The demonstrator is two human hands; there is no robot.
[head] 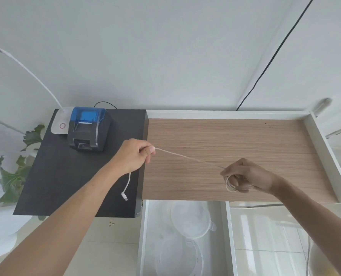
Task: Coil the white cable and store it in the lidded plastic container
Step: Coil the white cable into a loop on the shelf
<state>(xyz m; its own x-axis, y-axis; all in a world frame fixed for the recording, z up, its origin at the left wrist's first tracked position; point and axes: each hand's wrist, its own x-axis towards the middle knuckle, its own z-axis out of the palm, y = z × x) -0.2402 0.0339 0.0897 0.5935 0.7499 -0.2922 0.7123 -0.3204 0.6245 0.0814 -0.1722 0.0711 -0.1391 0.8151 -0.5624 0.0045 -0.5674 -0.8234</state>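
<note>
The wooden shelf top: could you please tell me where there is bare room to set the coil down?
The wooden shelf top is bare from the black cabinet to its white right rim. Crowded: the cabinet's back corner, with the printer.

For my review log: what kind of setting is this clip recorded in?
Probably a small office or shop counter corner indoors. A receipt printer with a blue lid sits on a black cabinet, beside a wood-topped desk against a plain white wall, with a potted plant at the left.
</note>
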